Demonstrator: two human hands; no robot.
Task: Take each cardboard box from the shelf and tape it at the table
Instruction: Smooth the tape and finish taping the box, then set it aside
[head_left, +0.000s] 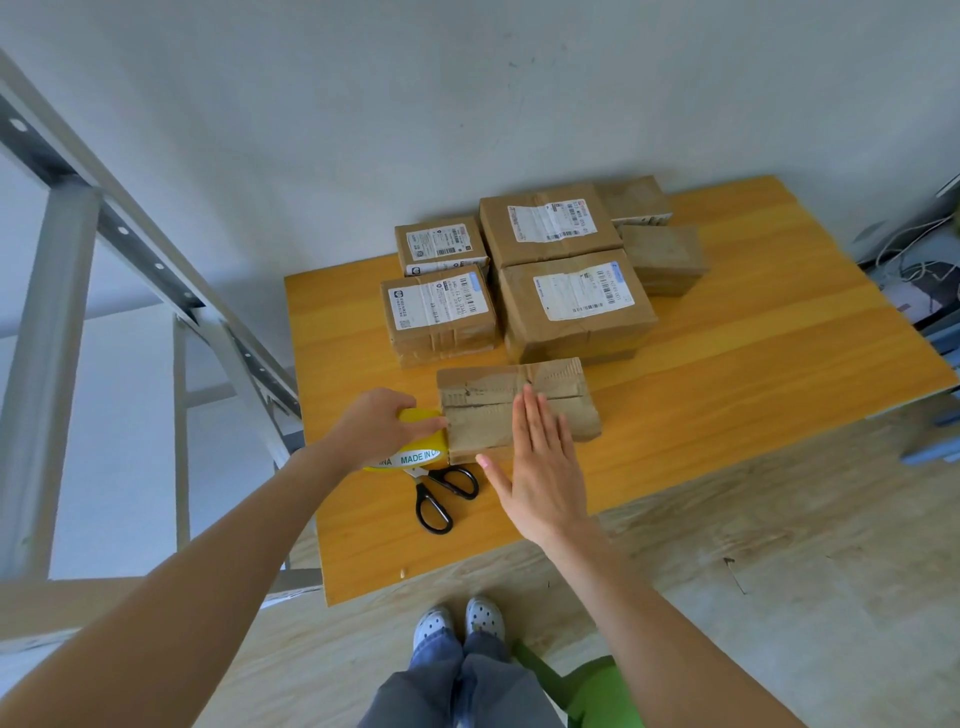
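Note:
A long brown cardboard box (488, 400) lies near the front of the yellow wooden table (727, 374). My right hand (540, 467) lies flat on its top with straight fingers. Against the box's left end sits a yellow tape roll (415, 452), gripped by my left hand (379, 423). Black-handled scissors (441, 493) lie on the table just below the roll.
Several taped boxes with labels stand at the back of the table, the nearest two being a small box (439, 317) and a large box (576, 306). A grey metal shelf frame (57, 291) stands at the left. Cables and clutter (914, 270) lie beyond the table's right edge.

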